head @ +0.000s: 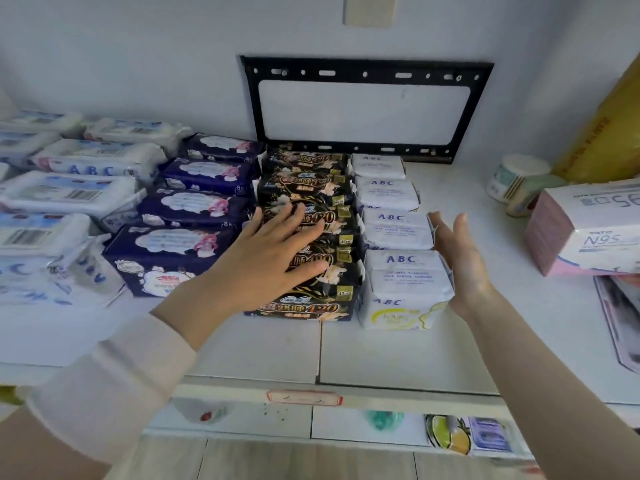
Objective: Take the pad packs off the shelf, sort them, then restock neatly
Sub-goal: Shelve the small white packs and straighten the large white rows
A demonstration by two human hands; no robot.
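1. On the white shelf (398,348), pad packs stand in neat rows.
2. Left hand (273,251), fingers spread flat, rests on the black packs (311,188).
3. Right hand (460,258), fingers straight, lies against the white ABC packs (398,226).

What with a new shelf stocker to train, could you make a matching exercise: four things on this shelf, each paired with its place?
Things:
1. black packs
2. dark blue packs
3. square white ABC packs
4. N95 box

Places:
A. far right of the shelf
B. under the flat left hand
C. next to the open right hand
D. just left of the black row

Pairs: 1-B, 2-D, 3-C, 4-A.
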